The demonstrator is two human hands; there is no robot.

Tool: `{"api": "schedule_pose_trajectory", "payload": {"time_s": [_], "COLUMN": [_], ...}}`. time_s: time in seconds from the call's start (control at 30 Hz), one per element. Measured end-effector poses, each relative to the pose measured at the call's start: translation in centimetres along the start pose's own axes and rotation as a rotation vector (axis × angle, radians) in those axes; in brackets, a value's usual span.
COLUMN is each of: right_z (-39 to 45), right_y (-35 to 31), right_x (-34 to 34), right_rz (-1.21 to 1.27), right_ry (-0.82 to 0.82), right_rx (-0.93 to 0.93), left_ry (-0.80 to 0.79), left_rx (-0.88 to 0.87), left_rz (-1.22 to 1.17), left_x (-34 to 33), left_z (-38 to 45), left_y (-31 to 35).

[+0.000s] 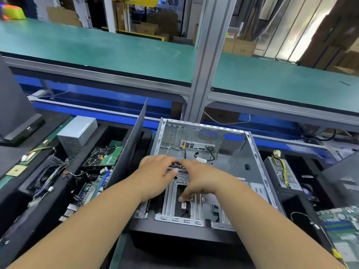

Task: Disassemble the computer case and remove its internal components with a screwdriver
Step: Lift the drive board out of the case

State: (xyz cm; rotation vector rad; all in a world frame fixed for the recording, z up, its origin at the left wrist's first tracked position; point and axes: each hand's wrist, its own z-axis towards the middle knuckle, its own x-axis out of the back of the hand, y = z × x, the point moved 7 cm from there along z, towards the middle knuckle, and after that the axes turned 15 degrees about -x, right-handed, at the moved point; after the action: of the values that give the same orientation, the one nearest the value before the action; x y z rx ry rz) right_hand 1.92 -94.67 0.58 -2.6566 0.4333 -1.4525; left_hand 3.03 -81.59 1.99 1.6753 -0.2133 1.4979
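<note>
- Case (250, 166) lies open on its side.
- Left hand (155, 175) curls over the drive cage (174, 200), gripping its top edge.
- Right hand (200, 179) rests on the cage, thumb pressing; grip unclear.

Two bare forearms, no sleeves, bare hands (174, 175), no gloves

On the bench: 1 open computer case (206, 171), 2 hands, 2 power supplies and 2 loose motherboards.

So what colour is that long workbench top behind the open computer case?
Green workbench top, clearest in the head view.
</note>
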Motion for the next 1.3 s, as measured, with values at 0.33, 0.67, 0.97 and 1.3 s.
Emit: {"api": "schedule_pose_trajectory", "payload": {"time_s": [0.33,0.67,0.97,1.3], "right_z": [1.5,4.6,7.1,10.6], "right_y": [0.4,0.6,2.4,4.6], "right_x": [1.7,2.2,2.3,5.0], "right_rz": [0.211,0.117,0.661,0.973], "right_ry": [-0.145,-0.183,-0.258,-0.117], "right_rx": [-0.031,-0.090,-0.256,-0.253], "left_ry": [0.111,0.186,0.194,0.285], "left_rx": [0.044,0.115,0.166,0.205], "left_rz": [-0.027,-0.065,-0.041,-0.152], "left_x": [0.7,1.2,1.4,1.6], "left_z": [-0.1,1.1,2.1,3.3], "left_y": [-0.6,-1.0,-1.5,-2.4]}}
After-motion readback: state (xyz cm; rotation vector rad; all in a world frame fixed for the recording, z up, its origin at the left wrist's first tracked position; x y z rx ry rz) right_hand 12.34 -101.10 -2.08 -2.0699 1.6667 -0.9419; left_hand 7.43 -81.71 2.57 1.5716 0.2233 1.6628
